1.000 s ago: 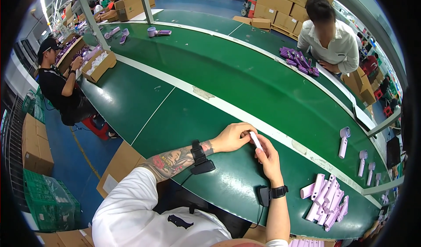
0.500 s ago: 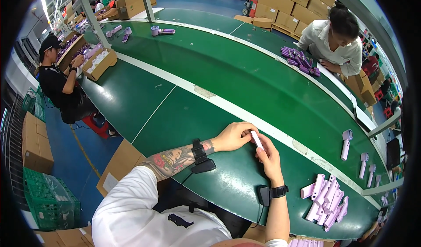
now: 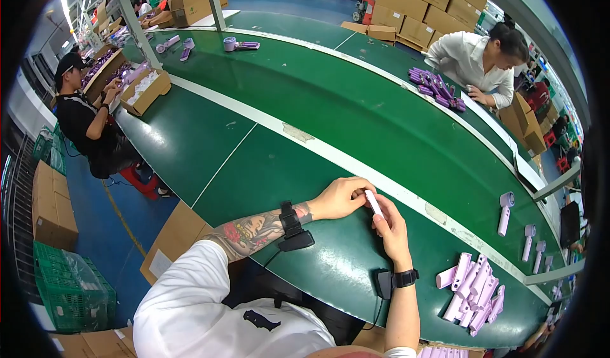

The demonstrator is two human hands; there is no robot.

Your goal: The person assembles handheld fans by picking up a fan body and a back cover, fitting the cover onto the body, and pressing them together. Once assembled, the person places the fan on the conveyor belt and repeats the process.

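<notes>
Between my two hands, over the green table, is a slim pale lilac plastic handle piece (image 3: pixel 373 202), held upright at a tilt. My right hand (image 3: pixel 393 229) has its thumb and fingers closed round the lower part of it. At its upper end, the fingers of my left hand (image 3: pixel 346 198) are bent and pinched against it; their tips are partly hidden. Both wrists carry black straps with small boxes and cables. Right of my right forearm lies a loose pile of similar lilac handle pieces (image 3: pixel 471 291).
A green conveyor belt (image 3: pixel 356 116) runs past the table, carrying lilac handheld fans (image 3: pixel 505 213). Across it, a co-worker (image 3: pixel 476 59) leans beside a heap of purple handles (image 3: pixel 437 89). At left another person (image 3: pixel 86 110) sits by an open carton (image 3: pixel 145 97). Green crates (image 3: pixel 70 294) stand on the floor.
The fans on the belt have drifted slightly to the right. Across the belt, the co-worker's head and hand have shifted. My hands and the lilac piece stay nearly the same.
</notes>
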